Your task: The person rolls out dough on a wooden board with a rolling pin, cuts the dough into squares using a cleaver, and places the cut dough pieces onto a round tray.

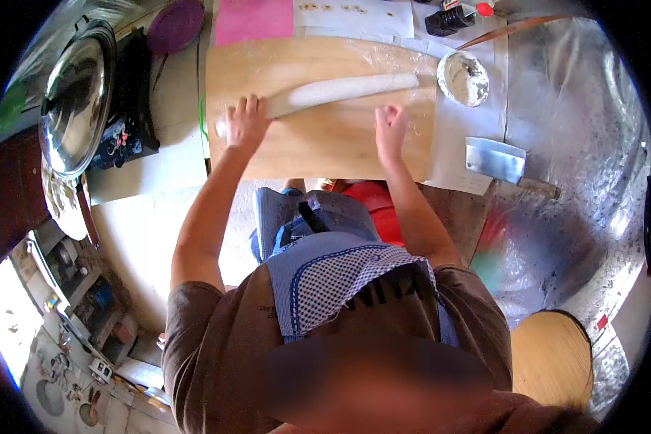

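A long white dough roll [343, 90] lies slantwise across a wooden board [318, 155]. My left hand [247, 124] rests on the roll near its left end, fingers stretched out over it and hiding that stretch of dough. Below the roll's right part, my right hand [390, 132] hovers over the board, apart from the dough, with its fingers curled closed. Whatever those fingers hold, if anything, is hidden. Flour dusts the board's upper right part. Just beyond its right edge stands a bowl [442, 78] with white flour in it.
A cleaver [495, 159] lies right of the board. A dark bottle [448, 22] stands behind the bowl. On the left are a domed metal lid [72, 108] and a purple round object [175, 26]. A round wooden board [553, 358] sits at lower right.
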Motion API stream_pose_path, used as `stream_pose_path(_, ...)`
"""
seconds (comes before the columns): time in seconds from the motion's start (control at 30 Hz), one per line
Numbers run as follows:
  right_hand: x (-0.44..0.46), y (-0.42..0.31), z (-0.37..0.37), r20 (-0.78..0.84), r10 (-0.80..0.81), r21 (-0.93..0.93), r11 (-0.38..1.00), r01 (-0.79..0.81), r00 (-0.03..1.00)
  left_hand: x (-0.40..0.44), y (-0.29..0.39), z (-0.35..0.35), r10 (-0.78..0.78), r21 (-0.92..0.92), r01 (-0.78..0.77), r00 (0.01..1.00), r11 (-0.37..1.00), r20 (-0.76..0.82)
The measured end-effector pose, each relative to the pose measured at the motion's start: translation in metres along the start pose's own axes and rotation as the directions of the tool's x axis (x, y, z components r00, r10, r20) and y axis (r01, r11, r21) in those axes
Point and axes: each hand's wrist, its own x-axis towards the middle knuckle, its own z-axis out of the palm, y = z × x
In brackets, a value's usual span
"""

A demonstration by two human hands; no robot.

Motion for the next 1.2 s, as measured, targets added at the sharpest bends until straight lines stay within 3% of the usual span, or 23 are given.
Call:
stream_pose_path(0.03, -0.021, -0.006, -0.003, 0.003, 0.002, -0.001, 1.0, -0.002, 1.0, -0.022, 0.01, 0.009, -0.005, 0.004, 0.006, 1.0, 1.0, -0.024)
stream_pose_path(0.1, -0.056, -0.038, 0.01, 0.231, 0.266, 0.416, 0.843, -0.342, 0.936, -0.062, 0.042, 0.029, -0.016, -0.068, 0.015, 1.0, 0.998, -0.006)
stream_pose_path(0.17, -0.066, -0.044, 0.029, 0.263, 0.231, 0.338, 0.887, -0.314, 0.937, -0.09, 0.09, 0.006, -0.013, -0.219, 0.04, 0.993, 0.975, 0.12)
stream_pose_path(0.23, -0.063, -0.029, 0.04, 0.375, 0.184, 0.178, 0.948, -0.266, 0.909, -0.11, 0.131, 0.024, -0.119, -0.443, 0.173, 0.982, 0.879, 0.146)
stream_pose_path(0.27, -0.063, -0.026, 0.041, 0.325, 0.191, 0.116, 0.964, -0.239, 0.926, -0.114, 0.151, 0.013, -0.142, -0.547, 0.249, 0.963, 0.799, 0.23)
stream_pose_path(0.3, -0.064, -0.023, 0.042, 0.274, 0.194, 0.053, 0.975, -0.216, 0.942, -0.119, 0.166, 0.002, -0.151, -0.633, 0.327, 0.936, 0.701, 0.316)
stream_pose_path(0.37, -0.049, -0.001, 0.033, 0.366, 0.182, 0.152, 0.956, -0.251, 0.913, -0.132, 0.179, 0.023, -0.045, -0.907, 0.12, 0.993, 0.404, 0.111)
stream_pose_path(0.43, -0.049, -0.034, 0.015, 0.474, 0.18, 0.245, 0.913, -0.326, 0.862, -0.134, 0.176, 0.054, -0.045, -0.961, 0.275, 0.96, 0.01, 0.275)
stream_pose_path(0.47, -0.048, -0.047, 0.003, 0.61, 0.194, 0.146, 0.925, -0.35, 0.768, -0.137, 0.174, 0.062, -0.107, -0.953, 0.298, 0.947, -0.044, 0.301)
stream_pose_path(0.5, -0.049, -0.052, -0.003, 0.73, 0.218, 0.045, 0.93, -0.364, 0.648, -0.138, 0.168, 0.059, -0.075, -0.866, 0.401, 0.895, -0.299, 0.44)
stream_pose_path(0.57, -0.05, -0.048, -0.004, 0.794, 0.177, 0.0, 0.956, -0.292, 0.582, -0.143, 0.159, 0.036, -0.073, -0.689, 0.354, 0.858, -0.632, 0.509)
stream_pose_path(0.6, -0.052, -0.046, -0.002, 0.836, 0.184, -0.101, 0.978, -0.184, 0.516, -0.143, 0.158, 0.038, -0.087, -0.689, 0.349, 0.854, -0.635, 0.513)
stream_pose_path(0.67, -0.053, -0.027, 0.008, 0.887, 0.146, -0.205, 0.974, 0.092, 0.438, -0.141, 0.158, 0.043, -0.138, -0.52, 0.152, 0.868, -0.841, 0.477)
stream_pose_path(0.7, -0.057, -0.02, 0.013, 0.891, 0.147, -0.206, 0.974, 0.095, 0.429, -0.141, 0.155, 0.05, -0.146, -0.519, 0.146, 0.865, -0.842, 0.48)
stream_pose_path(0.77, -0.063, -0.004, 0.017, 0.923, -0.048, -0.032, 0.979, 0.201, 0.383, -0.146, 0.155, 0.066, -0.107, -0.385, 0.055, 0.917, -0.921, 0.385)
stream_pose_path(0.8, -0.065, -0.014, 0.014, 0.943, 0.095, -0.156, 0.973, 0.171, 0.318, -0.148, 0.158, 0.063, -0.121, -0.397, 0.059, 0.902, -0.916, 0.414)
stream_pose_path(0.83, -0.063, -0.018, 0.014, 0.943, 0.103, -0.164, 0.971, 0.173, 0.316, -0.15, 0.161, 0.06, -0.121, -0.389, 0.056, 0.901, -0.92, 0.416)
stream_pose_path(0.9, -0.063, -0.026, 0.015, 0.967, 0.182, -0.235, 0.909, 0.344, 0.18, -0.156, 0.167, 0.056, -0.165, -0.409, 0.056, 0.859, -0.911, 0.484)
stream_pose_path(0.93, -0.066, -0.03, 0.014, 0.966, 0.188, -0.24, 0.908, 0.343, 0.178, -0.16, 0.169, 0.056, -0.163, -0.404, 0.056, 0.858, -0.913, 0.487)
stream_pose_path(1.0, -0.08, -0.04, 0.007, 0.979, -0.046, -0.115, 0.681, 0.723, 0.199, -0.165, 0.173, 0.054, -0.167, -0.362, 0.023, 0.858, -0.932, 0.485)
stream_pose_path(1.17, -0.101, -0.049, 0.003, 0.945, 0.004, -0.28, 0.531, 0.8, 0.328, -0.16, 0.177, 0.058, -0.172, -0.389, 0.081, 0.802, -0.917, 0.572)
stream_pose_path(1.2, -0.095, -0.05, 0.005, 0.941, -0.131, -0.221, 0.464, 0.858, 0.312, -0.158, 0.177, 0.054, -0.195, -0.425, 0.092, 0.789, -0.9, 0.583)
